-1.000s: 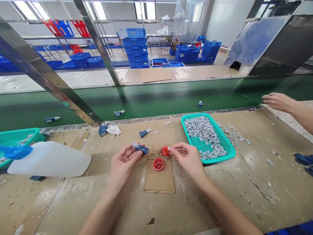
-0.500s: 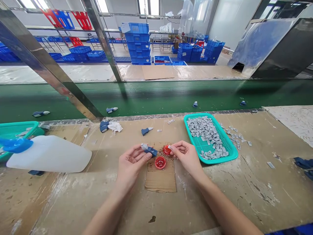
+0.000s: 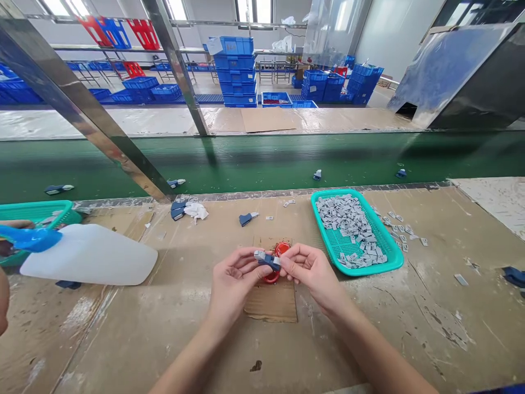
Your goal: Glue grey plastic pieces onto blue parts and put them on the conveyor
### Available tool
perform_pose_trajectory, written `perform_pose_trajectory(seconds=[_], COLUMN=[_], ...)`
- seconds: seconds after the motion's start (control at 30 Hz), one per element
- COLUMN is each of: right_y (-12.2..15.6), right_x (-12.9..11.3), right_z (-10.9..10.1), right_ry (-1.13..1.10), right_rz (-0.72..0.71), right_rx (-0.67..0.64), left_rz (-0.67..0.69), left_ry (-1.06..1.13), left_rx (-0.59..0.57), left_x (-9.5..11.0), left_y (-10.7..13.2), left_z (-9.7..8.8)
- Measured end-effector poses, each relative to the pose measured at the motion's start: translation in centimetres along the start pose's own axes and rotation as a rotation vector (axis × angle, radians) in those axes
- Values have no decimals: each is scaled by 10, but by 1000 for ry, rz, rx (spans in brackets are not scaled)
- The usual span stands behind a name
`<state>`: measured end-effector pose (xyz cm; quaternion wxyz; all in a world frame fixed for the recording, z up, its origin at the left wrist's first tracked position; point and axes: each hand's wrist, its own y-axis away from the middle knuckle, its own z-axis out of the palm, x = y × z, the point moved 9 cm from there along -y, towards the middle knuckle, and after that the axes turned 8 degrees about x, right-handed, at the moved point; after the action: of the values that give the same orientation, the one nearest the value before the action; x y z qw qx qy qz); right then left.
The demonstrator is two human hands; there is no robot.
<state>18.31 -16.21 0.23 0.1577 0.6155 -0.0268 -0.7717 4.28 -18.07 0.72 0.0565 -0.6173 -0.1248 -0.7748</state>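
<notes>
My left hand (image 3: pixel 234 282) pinches a small dark blue plastic part (image 3: pixel 266 259) with a pale grey tip. Closed thumb and fingers of my right hand (image 3: pixel 310 276) press a small light grey piece (image 3: pixel 278 261) against the part's right end. Right behind and below the fingers are two small red cups (image 3: pixel 282 248), the nearer one largely covered. They stand on a piece of cardboard (image 3: pixel 273 306) stained reddish brown. To the right lies a turquoise basket (image 3: pixel 400 261) of many small grey rectangular pieces (image 3: pixel 344 219).
A white jug (image 3: pixel 94 254) with a blue top lies at left, by another turquoise basket (image 3: pixel 65 214); another person's hand (image 3: pixel 3 303) shows at the edge. Beyond runs a green conveyor belt (image 3: pixel 254 158) carrying several blue parts. A metal post (image 3: pixel 98 115) slants down at left.
My right hand has moved left from the far red cup to the blue part, bringing the grey piece against it. The belt's parts have shifted left. Another person's hands have appeared at left.
</notes>
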Motion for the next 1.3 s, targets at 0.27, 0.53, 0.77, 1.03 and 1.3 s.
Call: perform_pose_trajectory(seconds=[0.27, 0.53, 0.77, 1.03, 1.3], right_y=[4, 7, -1, -17, -24], right_x=[12, -16, -62, -30, -22], right_z=[5, 7, -129, -151, -132], right_ry=[54, 128, 1074, 1420, 1473], right_rz=[97, -62, -190, 107, 35], right_rx=[-98, -116, 540, 471, 294], left_rz=[11, -12, 325, 519, 506], left_ry=[-62, -130, -511, -1352, -1448], left_rx=[27, -92, -102, -74, -47], left_x=[2, 5, 39, 41, 31], left_y=[6, 5, -39, -183, -246], left_z=[2, 16, 15, 18, 16])
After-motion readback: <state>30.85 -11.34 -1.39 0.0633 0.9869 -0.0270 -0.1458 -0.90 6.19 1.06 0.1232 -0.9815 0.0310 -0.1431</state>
